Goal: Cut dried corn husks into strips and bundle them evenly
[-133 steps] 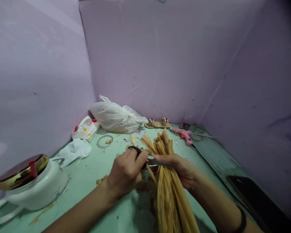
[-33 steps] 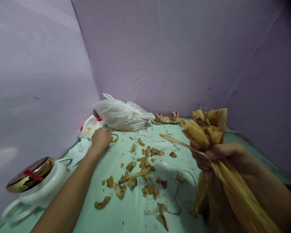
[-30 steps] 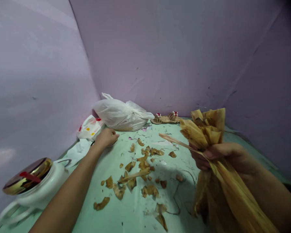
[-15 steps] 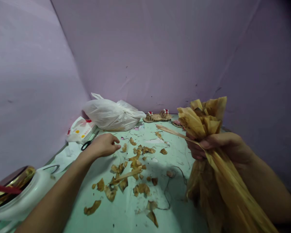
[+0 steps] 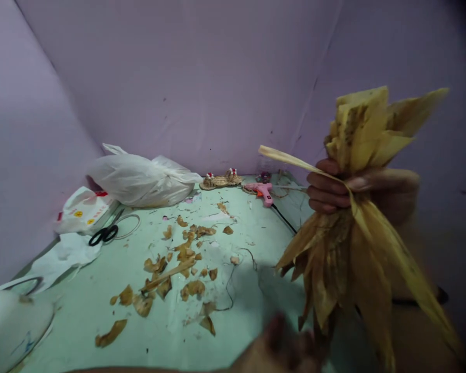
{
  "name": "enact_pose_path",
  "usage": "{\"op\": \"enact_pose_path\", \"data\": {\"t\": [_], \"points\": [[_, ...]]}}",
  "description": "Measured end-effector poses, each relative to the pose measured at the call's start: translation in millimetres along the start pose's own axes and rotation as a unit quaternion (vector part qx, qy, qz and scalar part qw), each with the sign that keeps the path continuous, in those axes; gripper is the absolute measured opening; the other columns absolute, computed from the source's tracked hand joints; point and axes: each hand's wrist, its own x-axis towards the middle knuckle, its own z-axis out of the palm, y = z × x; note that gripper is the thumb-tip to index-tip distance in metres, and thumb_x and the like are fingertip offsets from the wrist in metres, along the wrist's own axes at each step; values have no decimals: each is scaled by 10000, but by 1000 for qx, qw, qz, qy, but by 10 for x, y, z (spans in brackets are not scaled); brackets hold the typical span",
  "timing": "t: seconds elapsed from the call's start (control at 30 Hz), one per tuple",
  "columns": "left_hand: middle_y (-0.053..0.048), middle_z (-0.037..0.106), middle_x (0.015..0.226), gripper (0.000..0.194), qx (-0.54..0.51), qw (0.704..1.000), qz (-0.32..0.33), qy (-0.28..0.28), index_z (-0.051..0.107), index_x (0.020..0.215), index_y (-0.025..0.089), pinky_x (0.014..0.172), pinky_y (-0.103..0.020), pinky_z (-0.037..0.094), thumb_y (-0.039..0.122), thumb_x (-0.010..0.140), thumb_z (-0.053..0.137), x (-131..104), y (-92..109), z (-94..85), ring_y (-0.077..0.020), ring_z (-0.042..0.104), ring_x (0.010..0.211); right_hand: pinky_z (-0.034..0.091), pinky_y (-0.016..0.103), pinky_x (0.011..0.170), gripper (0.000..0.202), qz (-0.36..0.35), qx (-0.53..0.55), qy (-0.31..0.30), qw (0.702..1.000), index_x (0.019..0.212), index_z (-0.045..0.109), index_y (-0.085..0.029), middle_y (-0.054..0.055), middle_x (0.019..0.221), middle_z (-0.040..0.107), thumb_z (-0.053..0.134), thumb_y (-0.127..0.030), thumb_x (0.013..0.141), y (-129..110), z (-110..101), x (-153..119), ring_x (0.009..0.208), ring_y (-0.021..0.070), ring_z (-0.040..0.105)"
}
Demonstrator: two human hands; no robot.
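Observation:
A bundle of dried corn husks is gripped upright in my right hand, its folded tops above the fist and its long leaves hanging below. One narrow husk strip crosses the front of the bundle under my thumb and sticks out to the left. My left hand, smeared by motion, is low at the bottom edge, just left of the hanging leaves. Its fingers are too blurred to read. Torn husk scraps lie scattered over the pale green table.
A pink glue gun with a black cord lies at the back. Left of it sit a woven piece with red and white beads and a knotted white plastic bag. Black-handled scissors, a tissue pack and a white container are at left.
My right hand has lifted the husk bundle up. The left hand has swung from the table's left side to the bottom right. The view has turned right, exposing the glue gun.

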Motion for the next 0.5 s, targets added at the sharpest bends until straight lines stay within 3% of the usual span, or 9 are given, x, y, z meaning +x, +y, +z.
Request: {"op": "enact_pose_path", "data": {"t": [0.03, 0.13, 0.27, 0.37, 0.5], "points": [[-3, 481, 1359, 436, -12, 1000, -15, 15, 446, 1293, 276, 965, -448, 380, 359, 900, 277, 41, -148, 18, -215, 341, 1295, 403, 152, 392, 200, -5, 1, -1, 1000, 638, 509, -187, -58, 489, 405, 490, -114, 453, -7, -16, -10, 397, 31, 374], [-135, 403, 1404, 542, -43, 976, -213, -4, 412, 1324, 117, 1057, -539, 195, 393, 900, 218, 170, -693, 22, -261, 259, 1338, 402, 168, 383, 203, -14, -4, 2, 1000, 635, 504, -192, -51, 485, 413, 503, -108, 450, -9, -41, -23, 390, 39, 367], [-147, 331, 1437, 530, -32, 934, -354, -24, 460, 1298, 110, 1084, -533, 68, 376, 890, 253, 288, -1279, 46, -262, 204, 1359, 402, 185, 378, 182, -7, -7, 1, 1000, 619, 544, -187, -33, 471, 419, 520, -121, 451, 17, 6, -19, 392, 47, 355], [-155, 320, 1439, 516, -3, 892, -450, -42, 452, 1306, 94, 1079, -537, 43, 320, 881, 268, 232, -1501, 86, -276, 178, 1364, 390, 175, 378, 171, -12, -5, 0, 1000, 594, 576, -170, -24, 458, 411, 512, -122, 443, 52, 84, -19, 406, 51, 369], [-158, 307, 1445, 511, 40, 838, -538, -79, 419, 1333, 103, 1058, -550, 64, 268, 867, 292, -157, -1525, 71, -300, 192, 1357, 395, 178, 389, 169, 12, 4, 2, 1000, 621, 611, -151, -12, 487, 433, 541, -132, 469, 126, 135, -11, 432, 61, 396]]}}
